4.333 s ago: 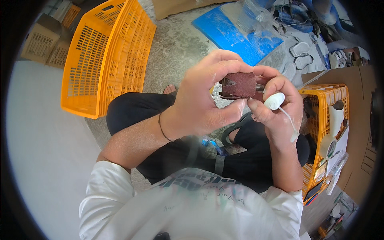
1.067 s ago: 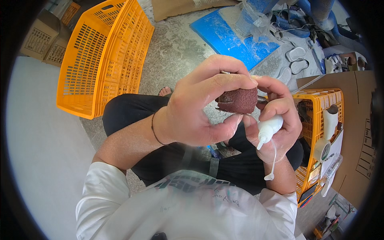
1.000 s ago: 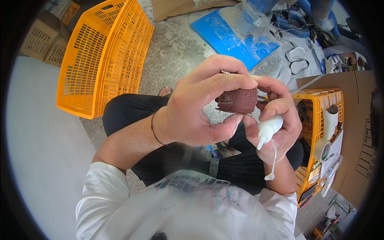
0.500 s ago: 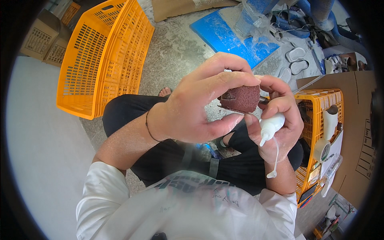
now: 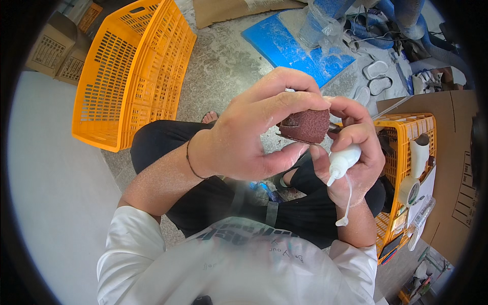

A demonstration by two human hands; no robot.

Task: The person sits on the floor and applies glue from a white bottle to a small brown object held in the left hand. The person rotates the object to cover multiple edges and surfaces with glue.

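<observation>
A short reddish-brown sanding drum (image 5: 311, 126), rough on its surface, is held up between my two hands. A loose strip edge sticks out at its left side. My left hand (image 5: 249, 127) is curved around it, fingertips on its upper edge and thumb near its lower edge. My right hand (image 5: 358, 145) grips the drum's metal shaft (image 5: 334, 127) with its fingers. In that same palm lies a small white squeeze bottle (image 5: 344, 160), nozzle pointing down to the left, its cap (image 5: 342, 221) dangling on a thin strap. Pale dust coats both hands and forearms.
Stacked yellow crates (image 5: 129, 76) stand at the left. Another yellow crate (image 5: 404, 152) at the right holds a tape roll (image 5: 408, 191) and small items, beside a cardboard sheet (image 5: 452, 168). Ahead lie a dusty blue board (image 5: 284, 43), white shoe soles (image 5: 376, 69) and blue hoses (image 5: 373, 35).
Almost nothing differs. The white bottle and its dangling cap have shifted slightly left; both hands keep the same hold on the drum and shaft.
</observation>
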